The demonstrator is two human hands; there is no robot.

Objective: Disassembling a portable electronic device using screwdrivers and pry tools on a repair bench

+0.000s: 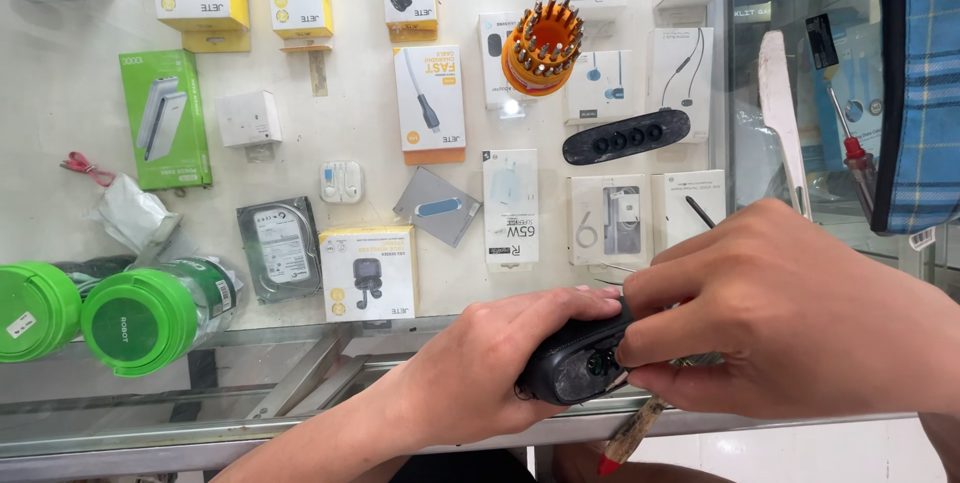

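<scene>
My left hand (pixel 490 363) grips a small black device (pixel 575 368) at the near edge of a glass counter (pixel 300 398). My right hand (pixel 790 318) pinches a thin tool (pixel 632 433) with a wooden, red-tipped handle, its working end at the device's face. Both hands cover most of the device.
An orange holder of screwdriver bits (pixel 542 43) and a black oblong part (pixel 626 136) lie on the glass. A red-handled screwdriver (pixel 850 148) and a white blade-like tool (pixel 782 113) rest at right. Two green-lidded jars (pixel 140 318) stand at left. Boxed accessories and a hard drive (pixel 280 248) lie below.
</scene>
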